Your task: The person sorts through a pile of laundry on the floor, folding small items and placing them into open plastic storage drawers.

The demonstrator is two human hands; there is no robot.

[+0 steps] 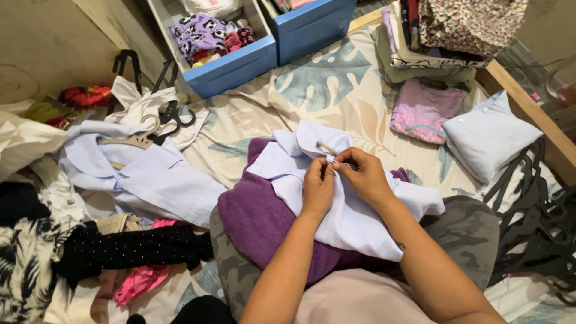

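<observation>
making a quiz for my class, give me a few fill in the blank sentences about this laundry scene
1. Both hands, the left hand and the right hand, pinch the front of a pale ____ shirt.
2. Under that shirt lies a ____ towel.
3. The open drawers at the top are painted ____.
4. A second pale shirt to the left hangs on a ____.

Missing words: blue; purple; blue; hanger

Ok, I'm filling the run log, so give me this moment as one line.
left hand: pinching shirt front | right hand: pinching same spot | pale blue shirt: on lap over purple towel | hanger: inside collar
</observation>
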